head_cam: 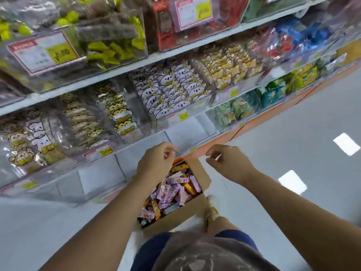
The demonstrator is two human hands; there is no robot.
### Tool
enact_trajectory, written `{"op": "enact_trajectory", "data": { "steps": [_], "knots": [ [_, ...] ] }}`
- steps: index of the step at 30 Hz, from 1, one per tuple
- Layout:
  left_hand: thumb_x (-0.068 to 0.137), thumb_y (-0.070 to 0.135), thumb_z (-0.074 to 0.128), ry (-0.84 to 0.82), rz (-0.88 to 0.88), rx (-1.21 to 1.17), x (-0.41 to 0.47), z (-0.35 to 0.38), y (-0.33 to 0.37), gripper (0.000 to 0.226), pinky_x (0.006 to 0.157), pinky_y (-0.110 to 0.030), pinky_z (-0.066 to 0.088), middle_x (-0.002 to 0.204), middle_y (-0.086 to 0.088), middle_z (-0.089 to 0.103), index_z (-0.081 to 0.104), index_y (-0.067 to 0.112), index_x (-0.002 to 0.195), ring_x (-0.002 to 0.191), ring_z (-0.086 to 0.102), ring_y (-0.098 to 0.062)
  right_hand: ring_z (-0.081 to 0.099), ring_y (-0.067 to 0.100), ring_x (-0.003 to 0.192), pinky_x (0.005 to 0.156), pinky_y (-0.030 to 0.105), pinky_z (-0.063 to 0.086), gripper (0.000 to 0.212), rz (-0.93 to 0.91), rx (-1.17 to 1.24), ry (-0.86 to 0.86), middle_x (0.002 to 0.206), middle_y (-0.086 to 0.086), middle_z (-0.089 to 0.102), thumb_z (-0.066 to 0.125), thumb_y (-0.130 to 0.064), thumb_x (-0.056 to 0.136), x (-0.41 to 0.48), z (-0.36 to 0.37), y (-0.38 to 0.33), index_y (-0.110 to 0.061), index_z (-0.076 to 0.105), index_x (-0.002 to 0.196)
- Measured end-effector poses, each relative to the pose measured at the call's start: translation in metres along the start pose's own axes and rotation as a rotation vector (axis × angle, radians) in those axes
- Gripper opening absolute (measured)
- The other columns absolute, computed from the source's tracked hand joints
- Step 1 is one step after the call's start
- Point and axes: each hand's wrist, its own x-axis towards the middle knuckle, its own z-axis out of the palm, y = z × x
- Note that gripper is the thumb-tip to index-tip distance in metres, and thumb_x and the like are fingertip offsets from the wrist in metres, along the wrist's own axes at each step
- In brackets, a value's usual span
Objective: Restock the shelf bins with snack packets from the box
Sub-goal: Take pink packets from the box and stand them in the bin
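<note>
Our left fingers curl, whether pinching anything we cannot tell; right fingers hang loose, empty. Snack packets lie in the box just below; we should scoop a handful for the bare bin just beyond

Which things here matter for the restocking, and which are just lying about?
Job: box, packets in it, empty bin on the lowest shelf.
Lying about: full bins above, price tag, floor.
</note>
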Motion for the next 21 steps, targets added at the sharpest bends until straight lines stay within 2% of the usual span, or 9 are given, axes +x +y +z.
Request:
{"op": "enact_trajectory", "data": {
  "steps": [4,7,10,13,17,21],
  "knots": [
    [0.097,0.021,0.05,0.122,-0.148,-0.075,0.005,0.023,0.006,0.01,0.082,-0.03,0.049,0.094,0.014,0.054,0.059,0.026,0.099,0.085,0.058,-0.011,0.062,0.017,0.086,0.078,0.031,0.05,0.014,-0.068,-0.085,-0.136,0.088,-0.011,0.063,0.058,-0.024,0.089,0.028,-0.012,0.027,-0.023,0.065,0.101],
    [0.096,0.02,0.051,0.208,-0.239,-0.123,-0.001,0.039,-0.002,0.016,0.078,-0.032,0.052,0.092,0.011,0.059,0.064,0.021,0.106,0.085,0.061,-0.012,0.062,0.017,0.091,0.083,0.031,0.051,0.015,-0.124,-0.142,-0.236,0.098,-0.007,0.066,0.056,-0.025,0.09,0.048,-0.009,0.035,-0.024,0.067,0.101],
    [0.096,0.02,0.05,0.255,-0.331,-0.127,-0.012,0.054,-0.013,0.018,0.075,-0.028,0.049,0.091,0.012,0.062,0.065,0.023,0.107,0.079,0.059,-0.007,0.06,0.014,0.091,0.081,0.028,0.05,0.015,-0.172,-0.193,-0.328,0.103,-0.006,0.066,0.056,-0.026,0.092,0.062,0.005,0.037,-0.024,0.065,0.104],
    [0.096,0.022,0.05,0.262,-0.4,-0.13,-0.017,0.066,-0.023,0.018,0.074,-0.025,0.045,0.087,0.016,0.057,0.064,0.023,0.107,0.074,0.055,-0.002,0.059,0.013,0.092,0.08,0.026,0.048,0.017,-0.202,-0.221,-0.387,0.106,-0.006,0.065,0.053,-0.027,0.094,0.07,0.019,0.037,-0.023,0.064,0.107],
    [0.095,0.022,0.051,0.214,-0.433,-0.136,-0.011,0.079,-0.037,0.017,0.08,-0.03,0.049,0.09,0.012,0.061,0.066,0.022,0.104,0.087,0.061,-0.011,0.058,0.012,0.089,0.08,0.027,0.049,0.017,-0.197,-0.219,-0.408,0.105,-0.005,0.066,0.051,-0.026,0.094,0.078,0.03,0.041,-0.022,0.063,0.106],
    [0.094,0.022,0.053,0.204,-0.437,-0.109,0.001,0.094,-0.059,0.019,0.083,-0.033,0.052,0.091,0.01,0.067,0.067,0.024,0.105,0.087,0.063,-0.009,0.057,0.011,0.092,0.078,0.023,0.046,0.021,-0.163,-0.212,-0.425,0.11,-0.006,0.065,0.052,-0.028,0.094,0.088,0.052,0.052,-0.023,0.063,0.112]
  ]
}}
